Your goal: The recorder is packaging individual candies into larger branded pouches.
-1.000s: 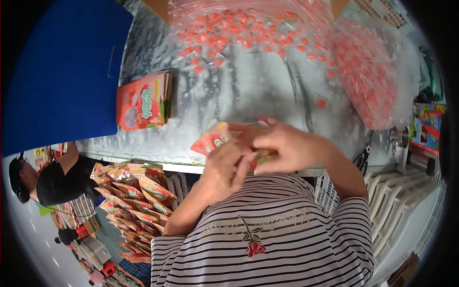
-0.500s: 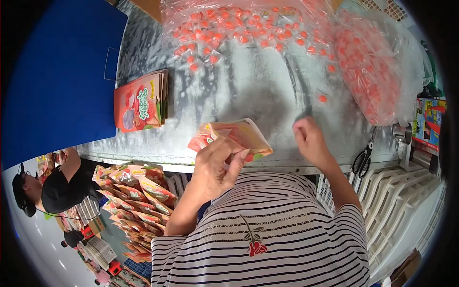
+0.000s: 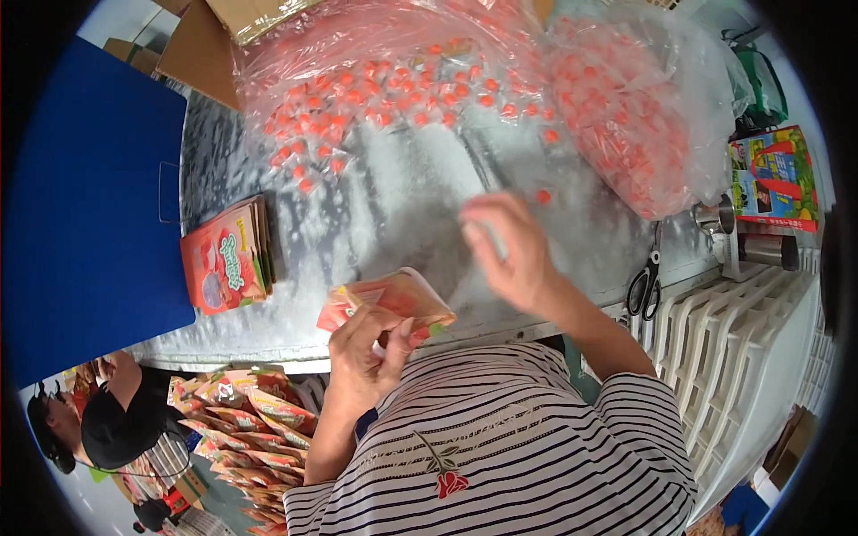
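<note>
Now right hand point(image 3: 509, 250) farther out toward candies point(image 3: 384, 89), pouch point(image 3: 389, 304) in left hand point(image 3: 366, 357).

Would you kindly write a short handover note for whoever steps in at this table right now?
Left hand: holds an open pouch at the table's near edge.
Right hand: over the table, out toward the loose red candies; blurred, so whether it holds one is unclear.
A stack of flat pouches lies to the left; scissors to the right.
Done: cannot tell how full the pouch is.
Left: many candies lie unpacked.
</note>
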The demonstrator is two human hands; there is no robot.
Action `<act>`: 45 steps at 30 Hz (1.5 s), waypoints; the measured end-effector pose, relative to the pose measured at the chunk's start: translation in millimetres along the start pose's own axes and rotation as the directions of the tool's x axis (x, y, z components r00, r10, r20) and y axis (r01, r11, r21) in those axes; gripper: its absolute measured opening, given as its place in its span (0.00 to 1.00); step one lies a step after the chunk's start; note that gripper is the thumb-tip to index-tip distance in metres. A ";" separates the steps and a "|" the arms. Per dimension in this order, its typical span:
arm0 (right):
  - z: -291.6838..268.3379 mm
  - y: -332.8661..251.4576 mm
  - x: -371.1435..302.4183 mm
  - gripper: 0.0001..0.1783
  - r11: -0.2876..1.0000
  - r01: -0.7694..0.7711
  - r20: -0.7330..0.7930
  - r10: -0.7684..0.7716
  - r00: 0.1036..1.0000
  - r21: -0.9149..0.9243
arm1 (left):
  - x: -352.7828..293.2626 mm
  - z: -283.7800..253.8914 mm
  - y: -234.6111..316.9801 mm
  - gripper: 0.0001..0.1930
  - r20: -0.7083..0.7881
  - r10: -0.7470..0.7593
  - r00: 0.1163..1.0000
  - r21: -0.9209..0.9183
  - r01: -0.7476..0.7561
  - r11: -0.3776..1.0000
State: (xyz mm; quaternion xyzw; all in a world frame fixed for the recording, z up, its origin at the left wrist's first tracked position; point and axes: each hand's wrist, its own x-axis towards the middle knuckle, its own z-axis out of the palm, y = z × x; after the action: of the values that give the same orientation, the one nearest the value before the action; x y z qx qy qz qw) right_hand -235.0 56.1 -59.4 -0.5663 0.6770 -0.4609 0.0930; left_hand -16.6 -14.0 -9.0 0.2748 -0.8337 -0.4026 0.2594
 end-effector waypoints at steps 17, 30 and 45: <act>-10.0 167.5 62.9 0.38 0.778 -0.133 -0.118 0.077 0.990 -0.614 | 6.7 6.3 -0.4 0.05 0.063 -0.172 0.983 -0.018 0.173 0.985; 6.6 125.3 58.5 0.34 0.864 0.062 -0.021 -0.084 0.996 -0.500 | 13.2 12.4 -5.6 0.05 0.085 -0.127 0.988 0.015 0.126 0.992; -14.2 176.9 79.0 0.14 0.873 -0.053 -0.213 -0.059 0.975 -0.484 | 8.5 12.1 -10.2 0.05 0.069 -0.152 0.986 0.013 0.152 0.988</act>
State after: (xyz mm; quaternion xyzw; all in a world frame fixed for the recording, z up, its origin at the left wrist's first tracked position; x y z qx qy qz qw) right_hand -391.6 -15.7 -149.3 -0.5176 0.7763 -0.3359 -0.1289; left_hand -28.0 -18.6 -22.1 0.3243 -0.8205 -0.4273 0.1974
